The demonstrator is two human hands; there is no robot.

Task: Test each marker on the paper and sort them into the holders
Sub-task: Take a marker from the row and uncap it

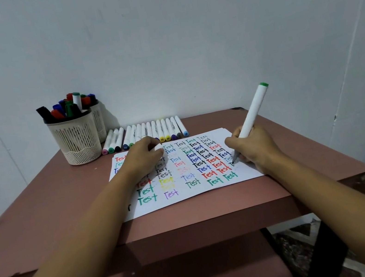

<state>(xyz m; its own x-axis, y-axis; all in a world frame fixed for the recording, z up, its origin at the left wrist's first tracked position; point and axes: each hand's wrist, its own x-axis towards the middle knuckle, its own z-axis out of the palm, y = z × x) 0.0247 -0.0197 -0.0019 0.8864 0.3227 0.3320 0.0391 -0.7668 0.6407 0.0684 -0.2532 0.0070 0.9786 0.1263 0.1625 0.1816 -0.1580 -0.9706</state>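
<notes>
Now the testing step is in hand: the white-barrelled marker with a green end cap is held in the right hand, whose grip is closed around the lower barrel, and its dark tip touches the white sheet of paper near the sheet's right edge, where a new word seems just begun. The left hand rests on the paper's left part, curled shut on a small white piece, probably the marker's cap, though I cannot tell for sure.

The paper lies in the middle of the reddish-brown surface, reaching its near edge. It carries many rows of the word "Test" in red, green, black, blue, purple, yellow and orange; some are faint.

Behind the paper, along the far edge, lies a row of white markers with coloured ends; small numbers stand on the yellow ends, too small to read safely. At the far left corner stand two cream slotted plastic holders, touching, with dark, red, blue and green markers inside.

Next, I judge, the word must be finished, the cap put back, and the marker placed into the proper holder.
</notes>
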